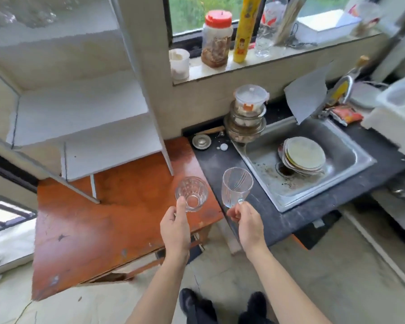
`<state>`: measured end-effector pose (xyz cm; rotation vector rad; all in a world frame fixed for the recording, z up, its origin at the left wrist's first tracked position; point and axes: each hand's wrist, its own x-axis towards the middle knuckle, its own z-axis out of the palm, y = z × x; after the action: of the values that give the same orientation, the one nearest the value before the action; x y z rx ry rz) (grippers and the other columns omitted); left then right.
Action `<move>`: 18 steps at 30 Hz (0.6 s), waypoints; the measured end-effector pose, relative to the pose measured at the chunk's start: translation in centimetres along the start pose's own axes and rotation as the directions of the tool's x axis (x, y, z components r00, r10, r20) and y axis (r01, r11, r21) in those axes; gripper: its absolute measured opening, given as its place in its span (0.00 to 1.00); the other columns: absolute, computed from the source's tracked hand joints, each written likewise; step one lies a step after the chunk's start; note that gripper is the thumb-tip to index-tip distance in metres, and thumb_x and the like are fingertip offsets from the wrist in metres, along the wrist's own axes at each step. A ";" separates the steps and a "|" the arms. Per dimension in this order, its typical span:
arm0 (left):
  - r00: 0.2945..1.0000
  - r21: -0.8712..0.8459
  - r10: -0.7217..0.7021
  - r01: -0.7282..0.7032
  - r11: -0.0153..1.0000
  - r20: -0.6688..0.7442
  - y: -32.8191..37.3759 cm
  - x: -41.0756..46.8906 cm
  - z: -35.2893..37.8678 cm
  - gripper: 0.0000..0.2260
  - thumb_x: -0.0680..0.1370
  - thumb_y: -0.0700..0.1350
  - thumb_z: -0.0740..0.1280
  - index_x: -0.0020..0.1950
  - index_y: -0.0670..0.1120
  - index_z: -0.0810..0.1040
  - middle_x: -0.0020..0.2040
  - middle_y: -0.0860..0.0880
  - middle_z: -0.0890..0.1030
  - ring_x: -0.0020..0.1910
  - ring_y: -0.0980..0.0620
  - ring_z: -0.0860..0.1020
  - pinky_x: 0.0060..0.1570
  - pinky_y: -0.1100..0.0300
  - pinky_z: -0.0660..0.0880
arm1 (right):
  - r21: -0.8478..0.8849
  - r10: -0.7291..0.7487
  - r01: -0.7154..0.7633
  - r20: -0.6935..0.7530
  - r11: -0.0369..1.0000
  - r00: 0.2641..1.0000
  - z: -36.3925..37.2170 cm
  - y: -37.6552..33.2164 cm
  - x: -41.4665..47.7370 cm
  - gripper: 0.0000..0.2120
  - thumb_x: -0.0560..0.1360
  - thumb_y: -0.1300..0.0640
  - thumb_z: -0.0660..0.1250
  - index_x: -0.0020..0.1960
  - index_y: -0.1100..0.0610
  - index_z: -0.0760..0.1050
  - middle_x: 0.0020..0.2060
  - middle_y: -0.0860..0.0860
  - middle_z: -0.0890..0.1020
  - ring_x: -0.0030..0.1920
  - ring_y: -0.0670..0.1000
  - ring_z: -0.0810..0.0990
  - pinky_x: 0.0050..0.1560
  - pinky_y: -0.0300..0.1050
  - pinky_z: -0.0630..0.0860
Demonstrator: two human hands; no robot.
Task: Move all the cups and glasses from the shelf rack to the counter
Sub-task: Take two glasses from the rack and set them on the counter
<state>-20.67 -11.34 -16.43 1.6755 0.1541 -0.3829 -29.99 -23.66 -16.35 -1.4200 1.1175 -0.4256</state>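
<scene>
My left hand [175, 226] grips a short ribbed clear glass [191, 194] by its near side, holding it above the right end of the orange wooden table [117, 220]. A taller clear tumbler [236, 187] is held at its base by my right hand [247, 222], tilted over the dark counter [216, 163] just left of the sink. The white shelf rack [80, 108] stands on the table at the left; the shelves I can see hold no cups.
A steel sink [346, 164] with stacked dirty plates [304, 156] lies to the right. Stacked lidded containers [246, 113] stand at the sink's back corner. Jars and bottles line the window sill [220, 66]. A white tub [400, 118] sits far right.
</scene>
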 end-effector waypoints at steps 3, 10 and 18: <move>0.992 0.039 0.012 -0.017 0.999 0.127 0.3 -2.7 5.0 0.22 0.79 0.60 0.64 0.37 0.43 0.73 0.34 0.48 0.71 0.35 0.52 0.69 0.38 0.53 0.67 | 0.076 -0.016 0.027 -0.142 0.997 0.990 -5.7 0.4 0.1 0.16 0.70 0.49 0.56 0.32 0.56 0.75 0.33 0.49 0.82 0.40 0.51 0.77 0.49 0.51 0.73; 0.943 0.095 0.062 -0.098 0.991 0.328 1.4 -12.1 15.7 0.20 0.78 0.62 0.61 0.38 0.47 0.66 0.36 0.47 0.67 0.36 0.50 0.66 0.39 0.51 0.64 | 0.193 -0.059 0.130 -0.339 0.973 0.939 -19.8 1.3 -1.7 0.18 0.66 0.41 0.56 0.33 0.54 0.75 0.39 0.58 0.82 0.45 0.59 0.79 0.51 0.53 0.75; 0.872 0.117 -0.008 -0.056 0.992 0.489 0.1 -28.1 28.0 0.15 0.79 0.59 0.63 0.43 0.48 0.77 0.39 0.51 0.74 0.40 0.52 0.72 0.49 0.52 0.74 | 0.257 -0.085 0.230 -0.474 0.939 0.876 -39.1 5.5 -6.1 0.16 0.71 0.50 0.56 0.35 0.59 0.73 0.38 0.56 0.80 0.41 0.52 0.76 0.42 0.37 0.72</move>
<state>-51.38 -35.56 -9.56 1.6508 -0.2747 -0.8000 -66.24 -39.50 -10.80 -1.1643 1.2427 -1.0529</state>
